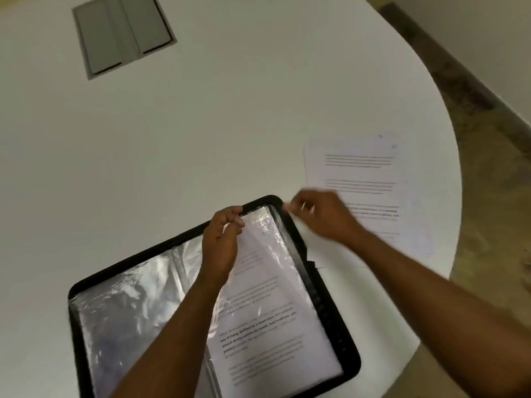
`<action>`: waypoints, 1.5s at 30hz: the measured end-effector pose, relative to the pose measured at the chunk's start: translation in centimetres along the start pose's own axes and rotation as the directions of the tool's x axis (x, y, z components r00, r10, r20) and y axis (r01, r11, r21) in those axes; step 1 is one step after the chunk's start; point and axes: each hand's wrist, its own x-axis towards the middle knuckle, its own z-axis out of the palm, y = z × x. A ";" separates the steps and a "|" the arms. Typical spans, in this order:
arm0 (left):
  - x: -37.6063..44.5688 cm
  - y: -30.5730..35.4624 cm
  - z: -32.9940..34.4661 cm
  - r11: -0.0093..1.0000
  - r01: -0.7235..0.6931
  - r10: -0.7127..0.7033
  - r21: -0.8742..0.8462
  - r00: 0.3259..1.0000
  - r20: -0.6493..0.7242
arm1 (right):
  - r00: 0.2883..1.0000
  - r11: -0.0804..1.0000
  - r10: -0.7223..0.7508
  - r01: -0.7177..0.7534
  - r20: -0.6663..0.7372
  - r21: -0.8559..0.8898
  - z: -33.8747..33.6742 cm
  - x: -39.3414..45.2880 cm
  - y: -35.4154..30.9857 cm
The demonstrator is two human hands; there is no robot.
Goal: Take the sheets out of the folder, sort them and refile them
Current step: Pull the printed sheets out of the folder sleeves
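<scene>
My left hand (222,239) pinches the top of a clear plastic sleeve (267,239) in the open black display folder (330,305) on the white counter (201,139), my blurred right hand (319,216), fingers curled, beside a loose printed sheet (370,179).

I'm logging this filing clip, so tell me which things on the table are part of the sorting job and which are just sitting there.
Part of the job:
- black folder, open, with clear sleeves
- printed sheet in the folder
- loose sheets lying on the table right of the folder
- left hand, fingers pinching the sleeve top
- right hand, blurred, at the folder's top corner

Just there:
- grey hatch set in the white table
</scene>
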 end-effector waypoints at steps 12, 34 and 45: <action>-3.8 4.6 -10.7 0.897 0.084 -0.184 -0.433 0.963 -0.196 | 0.850 0.993 -0.040 -0.023 0.525 0.112 12.1 -10.8 -10.4; -15.5 -9.8 -27.0 0.789 0.371 0.151 0.490 0.656 -0.740 | 0.739 0.625 -0.287 0.627 0.609 -0.466 25.5 -12.9 -11.9; -10.5 -13.8 -21.4 0.413 0.055 -0.091 0.909 0.996 -0.019 | 0.691 0.555 -0.285 0.684 0.664 -0.473 26.4 -12.4 -8.7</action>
